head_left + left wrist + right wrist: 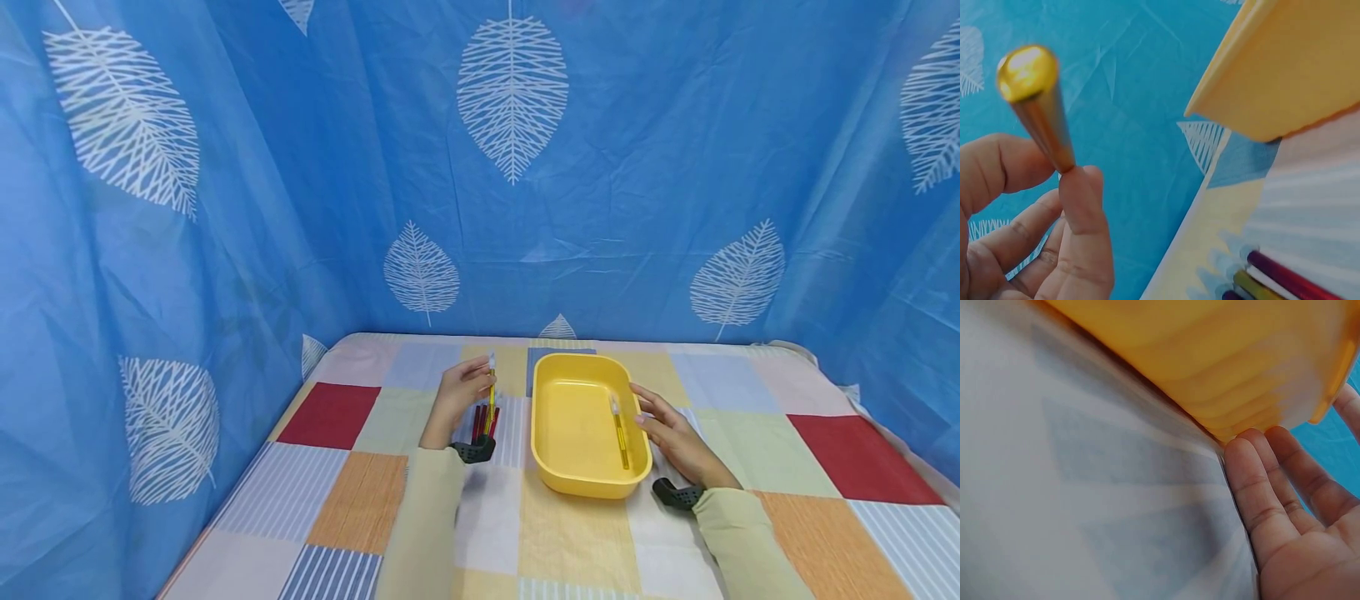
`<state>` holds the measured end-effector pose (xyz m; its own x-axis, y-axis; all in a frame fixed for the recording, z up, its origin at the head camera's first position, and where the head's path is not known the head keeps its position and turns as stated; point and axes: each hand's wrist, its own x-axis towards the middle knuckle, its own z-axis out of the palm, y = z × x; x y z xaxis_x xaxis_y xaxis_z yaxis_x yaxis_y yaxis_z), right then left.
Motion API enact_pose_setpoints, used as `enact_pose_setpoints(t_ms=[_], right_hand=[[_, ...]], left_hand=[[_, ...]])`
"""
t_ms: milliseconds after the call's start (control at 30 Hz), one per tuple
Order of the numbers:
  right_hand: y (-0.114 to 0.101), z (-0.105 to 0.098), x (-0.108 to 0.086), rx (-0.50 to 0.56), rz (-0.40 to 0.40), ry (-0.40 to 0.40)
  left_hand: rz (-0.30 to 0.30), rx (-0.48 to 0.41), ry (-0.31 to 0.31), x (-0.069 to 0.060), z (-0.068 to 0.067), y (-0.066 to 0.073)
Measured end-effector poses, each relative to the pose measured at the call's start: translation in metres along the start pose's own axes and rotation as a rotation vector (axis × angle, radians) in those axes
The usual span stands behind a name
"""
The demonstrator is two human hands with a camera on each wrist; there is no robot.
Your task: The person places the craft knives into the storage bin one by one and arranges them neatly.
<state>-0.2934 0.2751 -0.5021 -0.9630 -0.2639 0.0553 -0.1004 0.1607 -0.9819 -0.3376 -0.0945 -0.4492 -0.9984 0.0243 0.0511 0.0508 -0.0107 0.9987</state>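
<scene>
My left hand (pixel 459 395) pinches a yellow pen (pixel 492 385) upright, left of the yellow tray (pixel 538 467); in the left wrist view the pen's golden end (pixel 1029 75) points at the camera above the thumb and fingers. Below that hand lie several dark red pens (pixel 477 423) and a yellow one (pixel 1257 284), partly hidden in the head view. Inside the tray rests another yellow pen (pixel 620 435) with a clear tip. My right hand (pixel 678 437) is at the tray's right side, fingers extended against its wall, as the right wrist view also shows (pixel 1297 512).
A patchwork cloth (pixel 420 500) covers the table. Blue curtains (pixel 600 167) with white leaf prints hang behind and to the left and right. Dark bands sit on both wrists.
</scene>
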Motion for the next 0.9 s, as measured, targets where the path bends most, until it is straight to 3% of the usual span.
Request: enact_pose_setpoints(t_ms=[367, 600, 900], right_hand=[[0.003, -0.001, 0.0, 0.037, -0.055, -0.019], [0.003, -0.002, 0.001, 0.033, -0.038, -0.013], [0.001, -0.001, 0.003, 0.009, 0.009, 0.002]], left_hand=[[0.031, 0.029, -0.039, -0.008, 0.014, 0.01], [0.044, 0.082, -0.037, -0.01, 0.024, 0.014], [0.07, 0.072, -0.047, -0.013, 0.034, 0.02]])
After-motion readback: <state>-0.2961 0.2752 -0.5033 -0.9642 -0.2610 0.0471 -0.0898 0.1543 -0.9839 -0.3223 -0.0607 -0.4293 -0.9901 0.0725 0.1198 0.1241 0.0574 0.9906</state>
